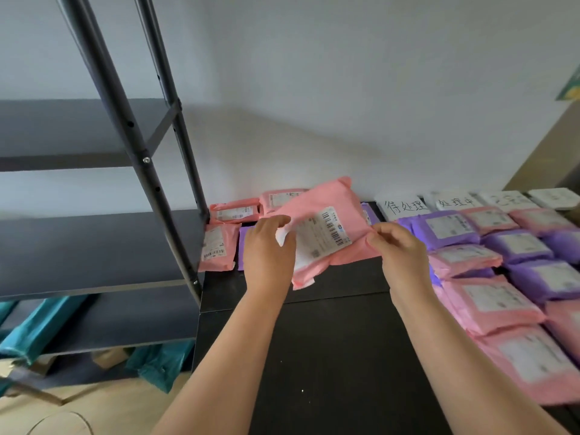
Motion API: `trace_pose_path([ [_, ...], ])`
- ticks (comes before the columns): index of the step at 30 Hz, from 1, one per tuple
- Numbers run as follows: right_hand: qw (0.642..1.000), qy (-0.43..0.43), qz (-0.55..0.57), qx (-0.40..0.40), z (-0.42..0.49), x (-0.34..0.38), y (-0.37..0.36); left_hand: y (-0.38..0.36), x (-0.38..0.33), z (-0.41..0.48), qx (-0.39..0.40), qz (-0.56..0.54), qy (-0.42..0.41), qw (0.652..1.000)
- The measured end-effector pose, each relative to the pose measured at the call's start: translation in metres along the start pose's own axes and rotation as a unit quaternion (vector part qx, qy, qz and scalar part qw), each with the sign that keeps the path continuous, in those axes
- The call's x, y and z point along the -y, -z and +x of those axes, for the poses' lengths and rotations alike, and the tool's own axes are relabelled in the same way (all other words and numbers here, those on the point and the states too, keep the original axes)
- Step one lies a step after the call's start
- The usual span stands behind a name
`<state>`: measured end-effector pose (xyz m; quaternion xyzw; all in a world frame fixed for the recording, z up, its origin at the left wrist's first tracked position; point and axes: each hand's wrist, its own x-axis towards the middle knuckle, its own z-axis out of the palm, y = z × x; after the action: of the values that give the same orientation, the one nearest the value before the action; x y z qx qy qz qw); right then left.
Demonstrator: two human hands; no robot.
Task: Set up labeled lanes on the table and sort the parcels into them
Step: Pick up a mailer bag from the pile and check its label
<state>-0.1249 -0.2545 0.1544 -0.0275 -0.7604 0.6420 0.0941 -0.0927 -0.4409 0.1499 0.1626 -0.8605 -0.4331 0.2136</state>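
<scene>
Both hands are engaged on one item. The left hand (270, 246) grips the left side of a pink parcel (329, 205), its fingers curled over the near end of the white shipping label (326, 237). The right hand (398, 252) pinches the parcel's lower right edge between thumb and fingers. The parcel is held tilted over the far middle of the black bench (329, 340); whether its lowest corner touches the surface cannot be told. The label carries a barcode and small print, not legible. Along the far edge of the bench, against the wall, stand white handwritten cards: the first card (403, 208) reads "待处理", the second card (455, 202) reads "处理中", and the third card (508, 200) is too blurred to read. In front of these cards lie sorted parcels (489, 306), pink and purple, in rows running toward the viewer, each with a white label facing up, print unreadable. To the left of the held item, three more pink parcels (233, 211) lie at the bench's far left corner, labels with barcodes upward, and a purple parcel (246, 243) lies partly hidden under the left hand. A black metal shelf rack (125, 152) stands just beside the bench on the left, with teal bags (31, 328) beneath its lower shelves.
</scene>
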Motion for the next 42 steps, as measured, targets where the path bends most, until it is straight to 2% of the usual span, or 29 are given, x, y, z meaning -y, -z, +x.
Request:
trace_pose_path([
  [3, 0.999, 0.026, -0.01, 0.036, 0.005, 0.014, 0.012, 0.005, -0.014, 0.005, 0.044, 0.031, -0.043, 0.998],
  [7, 0.998, 0.045, -0.011, 0.052, 0.016, 0.03, 0.028, 0.003, -0.037, 0.0, 0.092, 0.008, -0.009, 0.996],
  [11, 0.997, 0.06, -0.009, 0.052, 0.028, 0.041, 0.05, -0.01, -0.059, -0.017, 0.081, -0.044, 0.004, 0.996],
  [15, 0.996, 0.069, -0.03, 0.039, 0.032, 0.042, 0.068, -0.019, -0.073, -0.026, 0.045, -0.028, 0.019, 0.998],
  [19, 0.992, 0.09, -0.09, 0.024, 0.032, 0.04, 0.076, -0.022, -0.082, -0.029, 0.044, -0.018, 0.026, 0.999],
  [24, 0.951, 0.207, -0.226, -0.039, 0.034, 0.035, 0.079, -0.027, -0.091, -0.031, 0.04, -0.017, 0.024, 0.999],
  [27, 0.907, 0.303, -0.289, -0.041, 0.031, 0.038, 0.079, -0.031, -0.097, -0.037, 0.045, 0.028, -0.018, 0.998],
  [29, 0.892, 0.334, -0.304, -0.033, 0.03, 0.039, 0.077, -0.032, -0.102, -0.04, 0.05, 0.053, -0.041, 0.997],
  [31, 0.898, 0.326, -0.293, -0.04, 0.026, 0.038, 0.076, -0.032, -0.105, -0.042, 0.052, 0.035, -0.025, 0.998],
  [36, 0.936, 0.26, -0.217, -0.099, 0.009, 0.031, 0.085, -0.025, -0.105, -0.046, 0.018, -0.129, 0.077, 0.989],
  [42, 0.967, 0.175, -0.185, -0.031, -0.017, 0.032, 0.094, -0.02, -0.104, -0.057, -0.002, -0.287, 0.172, 0.942],
])
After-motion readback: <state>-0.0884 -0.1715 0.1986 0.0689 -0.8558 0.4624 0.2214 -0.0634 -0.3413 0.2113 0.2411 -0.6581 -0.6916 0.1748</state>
